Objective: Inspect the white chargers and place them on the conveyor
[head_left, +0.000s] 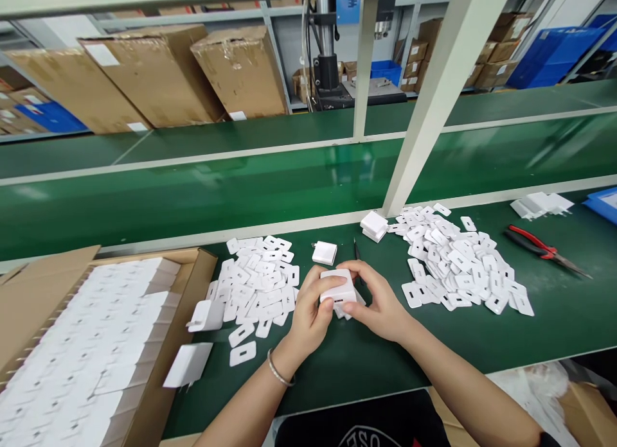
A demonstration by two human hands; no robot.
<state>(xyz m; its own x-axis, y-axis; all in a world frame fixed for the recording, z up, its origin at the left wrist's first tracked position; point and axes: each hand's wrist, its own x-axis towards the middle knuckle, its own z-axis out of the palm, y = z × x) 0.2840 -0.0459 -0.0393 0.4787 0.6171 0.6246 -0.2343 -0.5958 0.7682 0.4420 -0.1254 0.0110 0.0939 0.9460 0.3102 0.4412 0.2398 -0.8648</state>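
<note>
Both hands close on 1 white charger point(338, 285), held just above the tabletop point(385, 370) in front of the person's body. The left hand point(312, 299) grips it from the left, fingers laid across the top and thumb against the near side; the right hand point(378, 299) pinches its right end between thumb and forefinger. Such a 2-sided hold probably keeps the block steady and its slot turned toward the person. White pieces show under it; whether it touches them, I cannot tell.

The left pile point(260, 283) and right pile point(457, 261) of flat plates flank the hands, presumably so either side is within easy reach. The carton point(198, 280), with rows of white blocks, stands at the far left, seemingly for bulk storage clear of the working spot. The pliers point(547, 250) lie apart beyond the right pile, likely because neither hand needs them now, while a thin dark tool point(357, 249) lies nearer, just behind the hands.

The charger is plain white and blocky, with rounded edges, a smooth top and 1 small dark slot in its near face.
</note>
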